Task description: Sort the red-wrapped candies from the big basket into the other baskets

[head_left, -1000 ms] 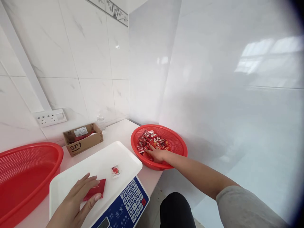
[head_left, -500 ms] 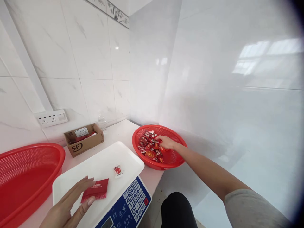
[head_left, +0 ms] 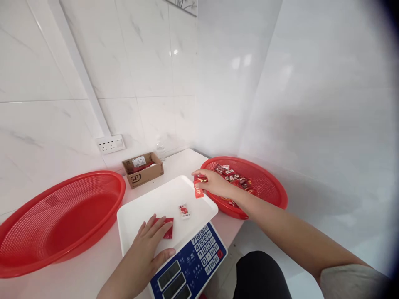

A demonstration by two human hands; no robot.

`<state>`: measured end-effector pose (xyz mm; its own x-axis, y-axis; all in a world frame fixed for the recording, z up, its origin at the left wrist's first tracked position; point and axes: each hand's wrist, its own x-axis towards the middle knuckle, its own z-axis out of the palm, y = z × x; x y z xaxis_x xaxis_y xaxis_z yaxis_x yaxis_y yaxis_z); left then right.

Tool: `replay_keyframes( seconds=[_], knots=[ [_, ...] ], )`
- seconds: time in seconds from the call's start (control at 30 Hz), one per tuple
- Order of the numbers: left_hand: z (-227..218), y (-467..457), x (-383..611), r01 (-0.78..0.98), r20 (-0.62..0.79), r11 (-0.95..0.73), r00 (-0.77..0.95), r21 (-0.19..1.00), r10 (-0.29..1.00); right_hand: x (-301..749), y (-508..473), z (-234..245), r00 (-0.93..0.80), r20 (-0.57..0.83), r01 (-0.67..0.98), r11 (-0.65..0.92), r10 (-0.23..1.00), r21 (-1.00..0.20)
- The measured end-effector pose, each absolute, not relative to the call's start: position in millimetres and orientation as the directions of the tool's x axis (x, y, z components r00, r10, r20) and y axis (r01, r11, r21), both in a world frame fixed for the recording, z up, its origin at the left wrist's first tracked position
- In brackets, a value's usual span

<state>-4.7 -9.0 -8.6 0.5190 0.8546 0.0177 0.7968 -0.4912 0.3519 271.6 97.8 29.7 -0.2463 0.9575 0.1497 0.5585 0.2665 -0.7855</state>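
Note:
My left hand (head_left: 146, 245) lies flat on the white scale tray (head_left: 162, 203), fingers spread over a red flat packet (head_left: 167, 227). A small white and red sachet (head_left: 184, 211) lies on the tray beside it. Over the tray's right edge, my right hand (head_left: 212, 182) pinches small red packets (head_left: 198, 187). Just behind that hand sits a round red basket (head_left: 268, 187) holding several red wrapped sweets (head_left: 235, 179).
A blue keypad scale (head_left: 193, 261) carries the tray at the counter's front edge. A large red basket (head_left: 56, 220) lies at the left. A brown SF cardboard box (head_left: 143, 169) stands by the tiled wall, below a wall socket (head_left: 110, 143). A small clear bottle (head_left: 160, 149) stands behind the box.
My right hand has left the sweets in the round basket and come left over the tray with red packets in it. My left hand has slid onto the red flat packet. The view has swung right.

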Motion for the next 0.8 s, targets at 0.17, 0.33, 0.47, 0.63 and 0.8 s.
replay_keyframes(
  seconds=[0.17, 0.33, 0.47, 0.63, 0.8],
  knots=[
    [6, -14, -2, 0.754, -0.019, -0.437, 0.51, 0.49, 0.86, 217, 93, 21, -0.449, 0.109, 0.449, 0.329, 0.887, -0.831],
    [14, -16, -4, 0.739, -0.018, -0.354, 0.444, 0.573, 0.896, 205, 92, 15, -0.489, 0.115, 0.46, 0.367, 0.865, -0.809],
    [9, -13, -7, 0.752, 0.004, -0.309, 0.378, 0.582, 0.926, 212, 92, 8, -0.506, 0.085, 0.474, 0.359, 0.858, -0.804],
    [-1, -5, -15, 0.791, 0.104, -0.319, 0.312, 0.522, 0.944, 248, 99, 8, -0.432, 0.08, 0.57, 0.34, 0.898, -0.748],
    [-8, 1, -26, 0.812, 0.227, -0.279, 0.186, 0.513, 0.956, 324, 117, 12, -0.187, 0.005, 0.805, 0.156, 0.982, -0.572]
  ],
)
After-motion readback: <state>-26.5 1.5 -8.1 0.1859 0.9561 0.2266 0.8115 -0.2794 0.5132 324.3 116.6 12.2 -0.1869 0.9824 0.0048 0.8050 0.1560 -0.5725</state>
